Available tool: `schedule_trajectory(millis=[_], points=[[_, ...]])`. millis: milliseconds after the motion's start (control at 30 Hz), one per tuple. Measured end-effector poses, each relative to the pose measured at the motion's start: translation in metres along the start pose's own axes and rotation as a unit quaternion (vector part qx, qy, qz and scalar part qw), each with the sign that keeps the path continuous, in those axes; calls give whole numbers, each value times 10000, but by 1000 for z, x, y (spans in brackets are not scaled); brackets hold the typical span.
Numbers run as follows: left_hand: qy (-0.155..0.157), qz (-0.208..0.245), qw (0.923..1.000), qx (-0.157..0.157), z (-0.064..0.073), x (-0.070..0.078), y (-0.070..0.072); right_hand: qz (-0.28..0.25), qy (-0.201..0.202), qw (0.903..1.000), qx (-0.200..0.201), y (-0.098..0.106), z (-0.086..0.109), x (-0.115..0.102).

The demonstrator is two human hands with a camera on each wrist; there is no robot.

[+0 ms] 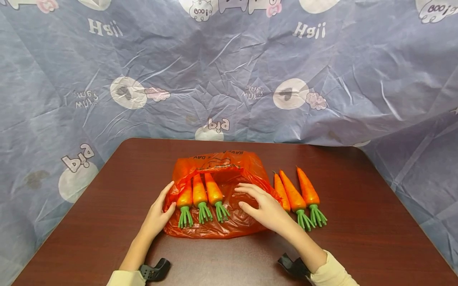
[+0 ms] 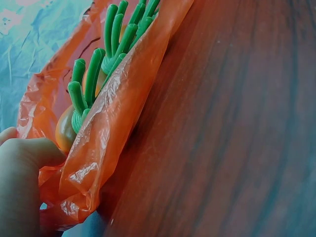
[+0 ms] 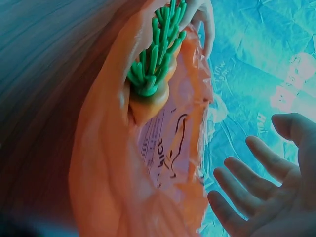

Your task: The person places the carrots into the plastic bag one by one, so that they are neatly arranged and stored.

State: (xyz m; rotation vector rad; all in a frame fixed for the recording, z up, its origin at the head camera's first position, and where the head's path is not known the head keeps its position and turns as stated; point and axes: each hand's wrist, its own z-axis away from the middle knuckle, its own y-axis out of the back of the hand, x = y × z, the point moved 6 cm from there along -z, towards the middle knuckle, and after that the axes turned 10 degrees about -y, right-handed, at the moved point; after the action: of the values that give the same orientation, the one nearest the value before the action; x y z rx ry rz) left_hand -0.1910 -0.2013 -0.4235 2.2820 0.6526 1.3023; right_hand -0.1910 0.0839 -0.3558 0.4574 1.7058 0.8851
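An orange-red plastic bag point(image 1: 218, 232) lies on the table with its mouth held wide toward me. Inside its left half are three carrots point(image 1: 199, 192) side by side, green stems point(image 2: 89, 94) toward the opening. My left hand point(image 1: 156, 214) holds the bag's left rim, thumb on the inner side and fingers outside. Over the right part of the bag, my right hand point(image 1: 266, 206) holds nothing, its fingers point(image 3: 252, 177) spread and loosely bent. Three more carrots point(image 1: 295, 194) lie on the table just right of the bag, the nearest partly hidden by the bag and right hand.
The dark red-brown wooden table point(image 1: 358, 238) has rounded far corners. A wrinkled blue-grey printed cloth point(image 1: 229, 59) hangs behind and on both sides. Each wrist wears a black camera band point(image 1: 155, 270).
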Motion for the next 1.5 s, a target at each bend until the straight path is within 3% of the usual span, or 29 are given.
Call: schedule_trajectory(millis=[167,300,533,833,1067,1333,1500], points=[[-9,-27,10000,-11,0,11,3,-221,-35,9993,290,11,10,7],[-34,52,10000,12,0,11,3,-284,86,9976,625,22,19,8],[-31,-58,10000,-15,-1,9,3,-104,43,9962,859,38,29,18],[1,-32,10000,-11,2,-23,-6,76,-126,9946,1027,56,38,39],[-108,23,9999,2,2,-23,-5,120,-533,9933,1013,68,45,58],[-107,11,9999,1,1,-24,-6,234,-451,9916,1192,80,50,80],[-80,40,10000,11,1,-25,-6,278,-605,9909,1169,85,51,98]])
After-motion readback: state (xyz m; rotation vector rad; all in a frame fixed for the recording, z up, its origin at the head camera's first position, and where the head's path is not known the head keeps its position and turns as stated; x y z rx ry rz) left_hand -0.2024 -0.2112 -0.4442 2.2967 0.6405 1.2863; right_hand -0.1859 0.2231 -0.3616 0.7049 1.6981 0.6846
